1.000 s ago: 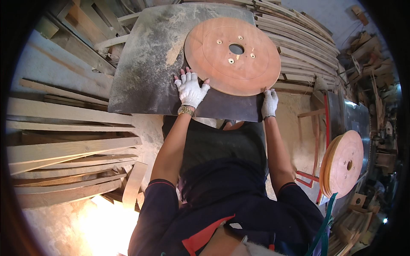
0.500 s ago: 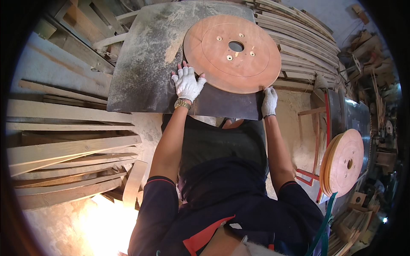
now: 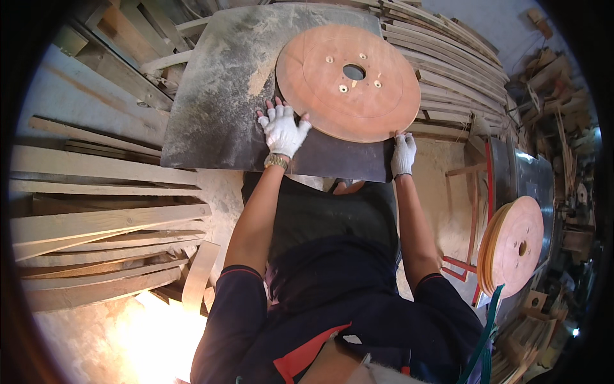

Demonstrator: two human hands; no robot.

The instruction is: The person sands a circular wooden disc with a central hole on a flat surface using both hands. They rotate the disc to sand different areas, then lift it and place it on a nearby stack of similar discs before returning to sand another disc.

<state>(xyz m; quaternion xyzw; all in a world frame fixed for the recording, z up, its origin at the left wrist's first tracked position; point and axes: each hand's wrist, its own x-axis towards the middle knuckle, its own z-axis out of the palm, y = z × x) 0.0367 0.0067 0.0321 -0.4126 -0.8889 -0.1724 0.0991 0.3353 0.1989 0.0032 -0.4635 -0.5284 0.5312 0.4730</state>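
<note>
A round wooden disc (image 3: 390,96) lies flat on a dark, dusty worktable (image 3: 217,128). It has a large center hole, several smaller holes around that, and a circle line drawn on its face. My left hand (image 3: 284,133), in a white fingerless glove, rests open with fingers spread at the disc's near left edge; its thumb meets the rim. At the near right rim my right hand (image 3: 403,155), gloved too, is closed with its fingertips on the disc's edge. Part of its fingers is hidden.
Long wooden strips (image 3: 448,70) are stacked beyond the table's right side. Planks (image 3: 109,224) lie piled to my left. A stack of similar discs (image 3: 515,249) stands at right beside a second dark table (image 3: 534,173). A green strap (image 3: 489,326) hangs near my right arm.
The disc has turned very slightly clockwise and shifted a little toward me. My left hand has slid slightly nearer with its rim; the right hand stays at the edge.
</note>
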